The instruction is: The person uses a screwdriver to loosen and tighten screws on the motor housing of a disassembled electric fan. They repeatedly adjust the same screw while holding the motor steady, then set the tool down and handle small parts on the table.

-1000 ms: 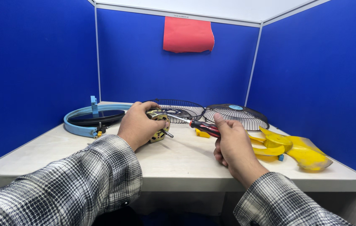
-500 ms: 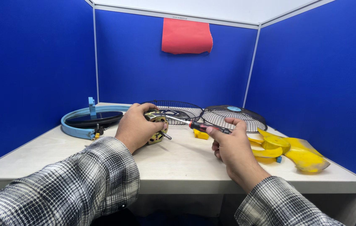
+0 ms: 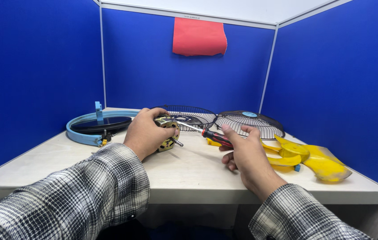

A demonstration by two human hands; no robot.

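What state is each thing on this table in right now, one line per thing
Fan motor: gripped in left hand, shaft pointing right.
Screwdriver: held by right hand, tip at the motor.
Two wire fan guards: detached, lying on table.
Yellow fan blade: detached, lying flat.
Blue ring: lying flat.
Red cloth: hanging on the partition.

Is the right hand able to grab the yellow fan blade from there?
Probably yes. The right hand holds a screwdriver, but the yellow fan blade lies just beside it on the table, with nothing between.
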